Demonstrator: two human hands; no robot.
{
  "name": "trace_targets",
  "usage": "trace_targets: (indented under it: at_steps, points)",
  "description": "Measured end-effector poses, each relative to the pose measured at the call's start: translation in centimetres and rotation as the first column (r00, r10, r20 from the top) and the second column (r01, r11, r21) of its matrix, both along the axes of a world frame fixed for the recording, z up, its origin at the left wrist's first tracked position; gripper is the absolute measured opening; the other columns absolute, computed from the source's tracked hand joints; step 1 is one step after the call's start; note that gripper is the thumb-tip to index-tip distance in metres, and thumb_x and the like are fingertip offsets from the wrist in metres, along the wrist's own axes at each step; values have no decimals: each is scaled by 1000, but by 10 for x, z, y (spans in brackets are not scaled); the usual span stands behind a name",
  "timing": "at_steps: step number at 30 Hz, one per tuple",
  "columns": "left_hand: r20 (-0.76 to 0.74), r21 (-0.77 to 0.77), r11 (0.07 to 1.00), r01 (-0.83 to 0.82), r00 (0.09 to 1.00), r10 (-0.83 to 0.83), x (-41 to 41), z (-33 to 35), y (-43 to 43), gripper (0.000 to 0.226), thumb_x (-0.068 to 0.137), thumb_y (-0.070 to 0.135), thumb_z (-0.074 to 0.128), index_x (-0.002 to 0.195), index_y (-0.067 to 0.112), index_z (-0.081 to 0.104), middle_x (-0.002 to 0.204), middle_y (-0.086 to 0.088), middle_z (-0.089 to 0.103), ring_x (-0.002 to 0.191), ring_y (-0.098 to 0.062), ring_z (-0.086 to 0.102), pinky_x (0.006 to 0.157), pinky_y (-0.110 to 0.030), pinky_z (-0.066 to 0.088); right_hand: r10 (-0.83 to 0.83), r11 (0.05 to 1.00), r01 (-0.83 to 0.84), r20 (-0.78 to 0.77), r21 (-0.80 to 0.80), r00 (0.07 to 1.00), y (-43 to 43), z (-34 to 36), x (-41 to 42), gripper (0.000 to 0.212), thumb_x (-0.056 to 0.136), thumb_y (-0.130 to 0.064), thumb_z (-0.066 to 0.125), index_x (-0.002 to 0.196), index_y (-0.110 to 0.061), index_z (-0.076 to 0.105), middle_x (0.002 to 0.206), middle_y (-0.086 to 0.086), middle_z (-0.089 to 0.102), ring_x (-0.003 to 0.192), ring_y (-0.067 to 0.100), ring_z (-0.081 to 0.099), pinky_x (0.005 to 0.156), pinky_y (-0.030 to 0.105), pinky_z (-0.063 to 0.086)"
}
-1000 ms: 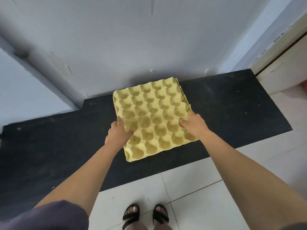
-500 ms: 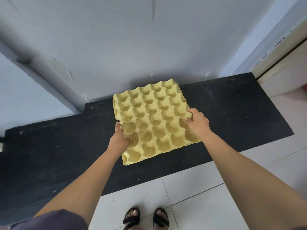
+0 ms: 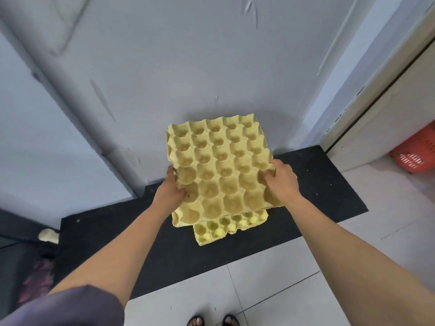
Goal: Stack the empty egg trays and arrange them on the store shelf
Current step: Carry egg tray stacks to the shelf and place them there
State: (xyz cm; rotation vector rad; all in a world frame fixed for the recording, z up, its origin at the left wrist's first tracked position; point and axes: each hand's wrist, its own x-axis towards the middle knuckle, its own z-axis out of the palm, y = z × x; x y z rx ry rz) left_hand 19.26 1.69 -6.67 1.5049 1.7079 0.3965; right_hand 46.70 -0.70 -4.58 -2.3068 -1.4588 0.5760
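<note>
- A pale grey wall (image 3: pixel 211 55) is seen filling the upper half of the head view, scuffed and dented in places.
- A black floor strip (image 3: pixel 329 184) is laid along the foot of the wall, and white floor tiles (image 3: pixel 282 290) are seen in front of it.
- A yellow upper egg tray (image 3: pixel 219 168) is held up in front of the wall, cups facing the camera, with every cup empty. It is tilted, with its far edge towards the wall.
- A second yellow egg tray (image 3: pixel 226 228) is left lying on the black strip, directly below the first. It is mostly hidden by the first, and only its near rows are shown.
- The upper tray is gripped at its left edge by the left hand (image 3: pixel 168 192), with the thumb set in a cup and the fingers hidden underneath.
- Its right edge is gripped by the right hand (image 3: pixel 282 182), with the fingers curled over the rim. The hands are kept well apart, one on each side.
- An orange basket (image 3: pixel 416 151) is glimpsed on the floor at the far right.
- Two sandalled feet (image 3: pixel 211 322) are caught at the bottom edge.
</note>
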Motion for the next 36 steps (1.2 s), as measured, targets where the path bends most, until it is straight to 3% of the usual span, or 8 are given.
trace_targets:
  at_steps: [6, 9, 13, 16, 22, 29, 33, 36]
  points:
    - [-28, 142, 988, 58, 998, -55, -18, 96, -15, 77, 90, 18, 57, 149, 18, 7, 142, -9, 45, 117, -34, 52, 87, -34, 41, -27, 988, 31, -28, 153, 999, -20, 93, -10, 37, 95, -33, 52, 124, -11, 49, 120, 12, 55, 102, 30, 57, 76, 36, 44]
    - [-8, 221, 974, 49, 999, -48, -28, 136, -29, 70, 87, 15, 61, 144, 16, 20, 133, -9, 50, 110, -31, 55, 81, -30, 43, -31, 973, 41, -49, 228, 998, -30, 130, -16, 35, 94, -37, 52, 118, -12, 48, 113, 11, 57, 96, 29, 57, 76, 36, 45]
    - [0, 313, 950, -2, 1000, 3, -47, 180, -65, 58, 81, 16, 67, 130, 12, 36, 118, -12, 51, 99, -31, 57, 75, -44, 54, 7, 945, 14, -65, 326, 998, -54, 168, -30, 35, 94, -36, 52, 120, -13, 47, 116, 9, 57, 100, 28, 57, 76, 34, 43]
    - [26, 352, 932, -92, 996, 88, -61, 205, -106, 61, 86, 17, 61, 139, 16, 31, 121, -9, 47, 89, -29, 57, 55, -30, 50, 76, 921, -44, -70, 388, 995, -82, 189, -47, 34, 94, -34, 51, 121, -14, 48, 116, 9, 58, 96, 26, 57, 73, 33, 43]
    - [63, 454, 855, -252, 966, 251, -104, 247, -193, 74, 86, 20, 59, 148, 24, 19, 134, -12, 43, 115, -30, 50, 90, -45, 49, 210, 862, -164, -44, 479, 977, -134, 224, -94, 33, 97, -30, 49, 125, -13, 47, 116, 12, 60, 97, 29, 59, 71, 31, 40]
    - [139, 542, 745, -389, 916, 377, -170, 289, -281, 73, 84, 24, 60, 146, 26, 22, 130, -6, 45, 111, -22, 48, 83, -38, 47, 374, 800, -298, -44, 521, 927, -174, 263, -174, 38, 97, -29, 49, 130, -14, 41, 122, 13, 58, 102, 32, 58, 71, 30, 36]
    - [165, 531, 721, -445, 889, 428, -220, 299, -325, 86, 65, 48, 57, 142, 36, 22, 128, -5, 51, 115, -28, 51, 89, -48, 50, 446, 763, -363, -28, 535, 895, -191, 283, -227, 40, 96, -31, 49, 133, -16, 40, 124, 13, 57, 107, 32, 57, 74, 31, 38]
    - [162, 567, 678, -468, 870, 465, -268, 303, -350, 85, 64, 54, 57, 141, 37, 23, 127, -4, 53, 115, -28, 52, 91, -51, 49, 504, 723, -395, -42, 567, 863, -205, 296, -273, 43, 96, -31, 51, 134, -16, 39, 123, 14, 58, 108, 33, 57, 79, 35, 41]
